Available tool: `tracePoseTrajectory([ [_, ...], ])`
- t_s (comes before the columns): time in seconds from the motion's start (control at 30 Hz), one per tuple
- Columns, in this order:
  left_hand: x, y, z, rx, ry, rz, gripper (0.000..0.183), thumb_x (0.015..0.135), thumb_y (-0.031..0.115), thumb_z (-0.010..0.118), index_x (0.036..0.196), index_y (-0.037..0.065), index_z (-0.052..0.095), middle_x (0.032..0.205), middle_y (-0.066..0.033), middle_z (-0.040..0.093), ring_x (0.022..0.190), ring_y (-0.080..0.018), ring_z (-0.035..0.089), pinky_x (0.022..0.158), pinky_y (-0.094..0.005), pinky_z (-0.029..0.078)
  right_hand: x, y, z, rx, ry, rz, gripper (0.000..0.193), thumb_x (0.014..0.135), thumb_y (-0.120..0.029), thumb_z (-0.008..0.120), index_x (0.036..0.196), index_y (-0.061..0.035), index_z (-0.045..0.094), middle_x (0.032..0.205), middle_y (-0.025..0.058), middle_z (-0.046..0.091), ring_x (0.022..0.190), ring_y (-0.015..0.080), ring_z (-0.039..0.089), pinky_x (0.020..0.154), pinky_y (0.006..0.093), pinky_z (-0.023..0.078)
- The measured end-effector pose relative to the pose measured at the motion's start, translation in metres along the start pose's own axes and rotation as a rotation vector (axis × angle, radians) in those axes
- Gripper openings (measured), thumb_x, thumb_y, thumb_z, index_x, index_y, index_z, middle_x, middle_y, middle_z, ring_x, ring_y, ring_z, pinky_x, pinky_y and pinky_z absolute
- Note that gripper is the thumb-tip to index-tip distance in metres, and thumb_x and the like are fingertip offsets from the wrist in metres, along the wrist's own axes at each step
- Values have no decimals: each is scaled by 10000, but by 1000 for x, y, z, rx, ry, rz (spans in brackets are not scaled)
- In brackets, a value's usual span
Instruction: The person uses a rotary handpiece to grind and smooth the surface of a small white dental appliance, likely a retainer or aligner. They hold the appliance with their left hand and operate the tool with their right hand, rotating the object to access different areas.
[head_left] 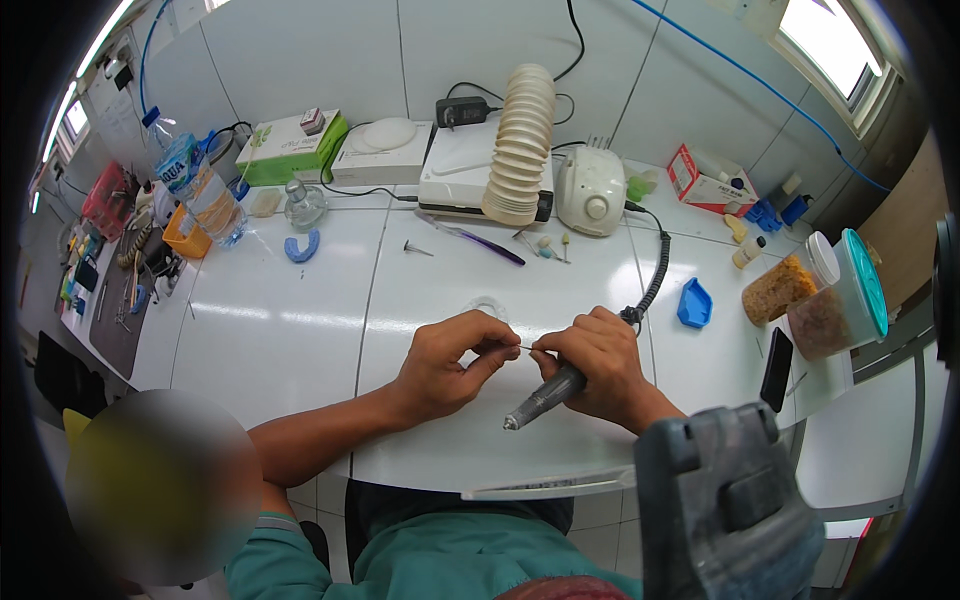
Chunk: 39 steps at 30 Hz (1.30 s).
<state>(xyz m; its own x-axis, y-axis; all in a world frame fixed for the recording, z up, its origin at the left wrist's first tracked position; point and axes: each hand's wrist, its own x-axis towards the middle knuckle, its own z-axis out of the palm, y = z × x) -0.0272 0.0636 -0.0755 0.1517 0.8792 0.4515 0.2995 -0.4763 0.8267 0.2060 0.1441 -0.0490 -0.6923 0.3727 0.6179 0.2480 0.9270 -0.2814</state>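
Over the white table, my right hand is wrapped round a dark grey rotary handpiece, its tip slanting down to the left. A coiled black cord runs from the handpiece to a cream control box. My left hand is closed in a pinch. Between its fingertips and the thumb and forefinger of my right hand shows a thin metal rod, like a bur shank; both its ends are hidden. Just beyond my left hand lies a clear arch-shaped piece, partly covered.
Behind lie small burs, a purple-handled tool and a blue arch. A ribbed hose stands over a white box. On the right are a blue tray, tubs and a phone; a water bottle stands left.
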Motion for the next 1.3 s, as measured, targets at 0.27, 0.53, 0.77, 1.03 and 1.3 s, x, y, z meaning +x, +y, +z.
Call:
tracePoseTrajectory([
  [0.27,1,-3,-24,-221,167,-203,101,1087,10,568,1172,-43,565,1118,-171,712,1022,-204,756,898,-313,629,-5,9,-21,-108,-196,312,370,883,-453,839,962,-122,695,761,32,599,551,222,598,513,389,440],
  [0.53,-2,-3,-21,-236,115,-186,103,1084,18,576,1168,-41,563,1112,-176,724,1007,-205,764,872,-307,640,-3,8,-16,-159,-200,318,372,902,-471,821,942,-126,690,735,29,575,510,218,560,481,385,416],
  [0.77,-2,-4,-22,-226,98,-193,108,1080,16,583,1168,-45,569,1110,-180,729,1006,-208,768,867,-303,644,-5,9,-15,-162,-223,331,380,910,-490,809,956,-132,690,733,31,573,512,221,562,483,391,418],
  [1.03,-5,-3,-21,-94,74,-154,112,1066,8,605,1158,-50,581,1084,-172,744,1007,-206,774,874,-307,655,-2,3,-16,-165,-233,327,317,902,-416,819,1008,-142,699,803,37,602,561,225,599,515,388,453],
  [1.3,-4,-4,-14,-222,-20,-185,106,1058,0,608,1141,-50,566,1166,-205,740,1053,-221,765,937,-334,660,-13,14,-12,-96,-345,208,380,848,-306,874,1098,-106,667,882,58,697,698,263,709,587,401,531],
])
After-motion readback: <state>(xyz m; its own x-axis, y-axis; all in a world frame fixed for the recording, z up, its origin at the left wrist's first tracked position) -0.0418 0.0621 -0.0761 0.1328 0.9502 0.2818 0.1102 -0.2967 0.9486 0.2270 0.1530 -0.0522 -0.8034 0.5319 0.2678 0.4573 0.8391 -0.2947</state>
